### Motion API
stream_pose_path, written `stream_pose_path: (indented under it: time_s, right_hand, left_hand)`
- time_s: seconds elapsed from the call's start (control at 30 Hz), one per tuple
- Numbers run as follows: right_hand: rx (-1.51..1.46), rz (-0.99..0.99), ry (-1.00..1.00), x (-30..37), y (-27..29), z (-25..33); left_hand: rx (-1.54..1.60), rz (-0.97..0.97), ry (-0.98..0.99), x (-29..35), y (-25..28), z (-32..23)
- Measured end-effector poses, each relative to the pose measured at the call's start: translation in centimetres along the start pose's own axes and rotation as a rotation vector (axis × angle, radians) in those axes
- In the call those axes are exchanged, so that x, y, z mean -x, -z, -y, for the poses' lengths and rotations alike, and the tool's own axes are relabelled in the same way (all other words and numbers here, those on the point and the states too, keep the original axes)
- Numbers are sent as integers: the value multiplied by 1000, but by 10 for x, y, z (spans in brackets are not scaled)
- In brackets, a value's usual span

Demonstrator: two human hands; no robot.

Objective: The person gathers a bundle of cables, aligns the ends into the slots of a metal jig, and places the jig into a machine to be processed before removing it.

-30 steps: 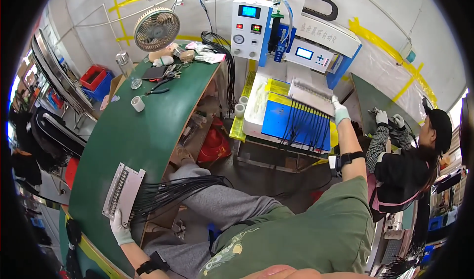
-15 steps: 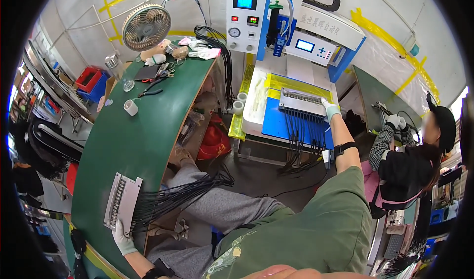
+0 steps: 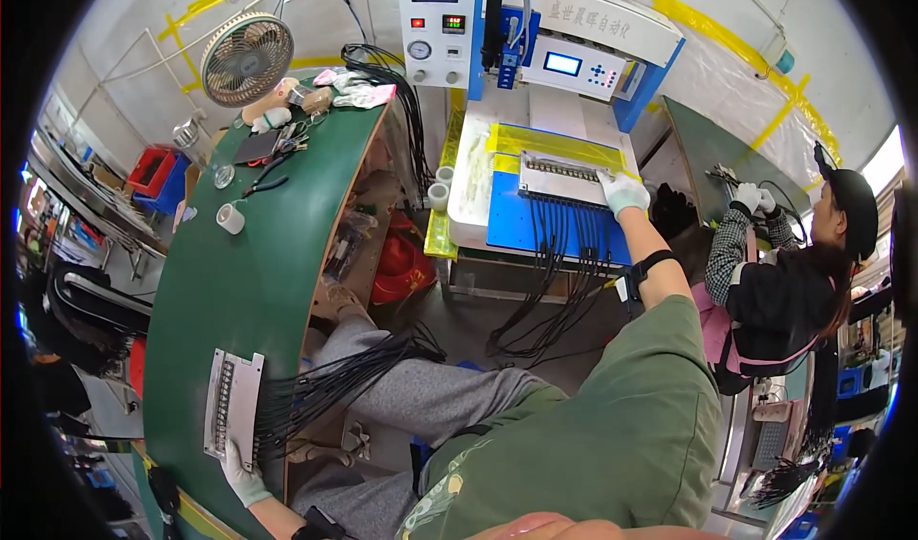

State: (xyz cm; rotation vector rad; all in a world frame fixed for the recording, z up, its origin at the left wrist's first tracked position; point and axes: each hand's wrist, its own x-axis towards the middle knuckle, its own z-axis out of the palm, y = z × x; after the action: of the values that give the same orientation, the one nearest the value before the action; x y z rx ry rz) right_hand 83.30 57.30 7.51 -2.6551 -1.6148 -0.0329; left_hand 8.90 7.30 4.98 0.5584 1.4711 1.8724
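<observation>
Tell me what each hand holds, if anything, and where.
Left hand: grips the left cabled bar by its near end. Right hand: touches the right end of the right cabled bar; can't tell whether it's gripped.

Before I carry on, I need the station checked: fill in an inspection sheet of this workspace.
Surface: green table; blue plate on a white-and-blue machine.
Job's things: left metal housing on table; right metal housing over blue plate.
Clutter: pliers, white spool, fan.
Grippers: gloved left hand touches left housing's near end; gloved right hand, right housing's right end.
Cables: black bundles from both; the left one crosses a grey trouser leg.
Surroundings: co-worker at right.
</observation>
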Motion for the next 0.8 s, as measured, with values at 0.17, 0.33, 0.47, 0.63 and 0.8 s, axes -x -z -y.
stream_pose_path:
  time_s: [0.17, 0.33, 0.47, 0.63, 0.8]
  right_hand:
    - [-357, 103, 30, -16, -28, -98]
    - [-271, 232, 548, 29, -77, -169]
    - [-91, 72, 189, 54, -92, -151]
    - [-44, 74, 138, 60, -77, -145]
    - [-180, -40, 292, 28, -44, -142]
  left_hand:
    - [27, 14, 10, -4, 8, 6]
    - [40, 24, 4, 2, 16, 4]
    - [25, 2, 3, 0, 7, 1]
    - [39, 15, 26, 0, 1, 2]
    - [36, 22, 20, -2, 11, 3]
